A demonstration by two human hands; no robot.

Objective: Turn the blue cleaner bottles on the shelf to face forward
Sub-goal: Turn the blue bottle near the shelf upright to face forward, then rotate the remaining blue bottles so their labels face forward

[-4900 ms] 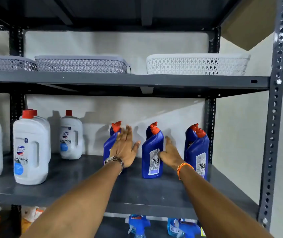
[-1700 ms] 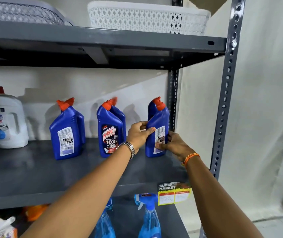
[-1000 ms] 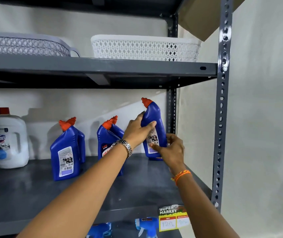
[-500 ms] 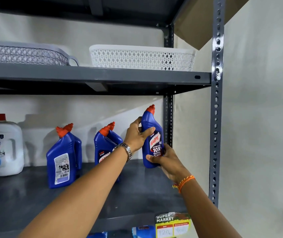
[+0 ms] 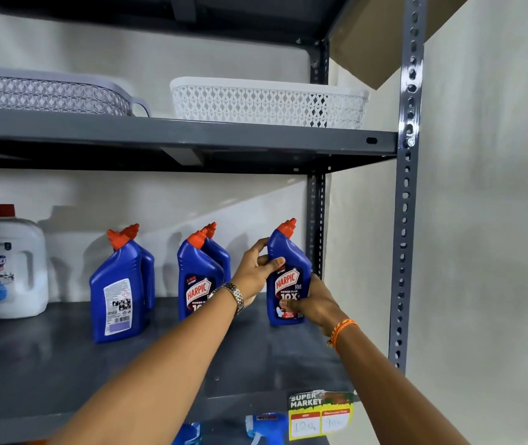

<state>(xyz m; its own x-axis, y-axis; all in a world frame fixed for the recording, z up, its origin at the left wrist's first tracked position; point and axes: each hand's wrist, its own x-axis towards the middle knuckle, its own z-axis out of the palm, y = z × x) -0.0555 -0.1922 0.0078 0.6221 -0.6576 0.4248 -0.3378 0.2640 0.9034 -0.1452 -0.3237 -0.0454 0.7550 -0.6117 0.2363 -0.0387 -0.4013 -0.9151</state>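
On the grey metal shelf (image 5: 47, 374), both hands grip the rightmost blue bottle (image 5: 290, 252) — left hand (image 5: 254, 276) high, right hand (image 5: 315, 303) low, partly covering its "HARPIC 10X" front. Left forearm cuts off the middle bottle (image 5: 197, 277) label; the left bottle (image 5: 116, 293) shows small unreadable back print — a "SUPER MARKET" price tag (image 5: 320, 414) hangs below.

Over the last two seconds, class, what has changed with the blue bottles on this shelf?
The rightmost bottle was lifted, turned from back label to front, and lowered; both the left hand and right hand still grip it. The left bottle still shows its back label; the middle bottle stays facing forward.
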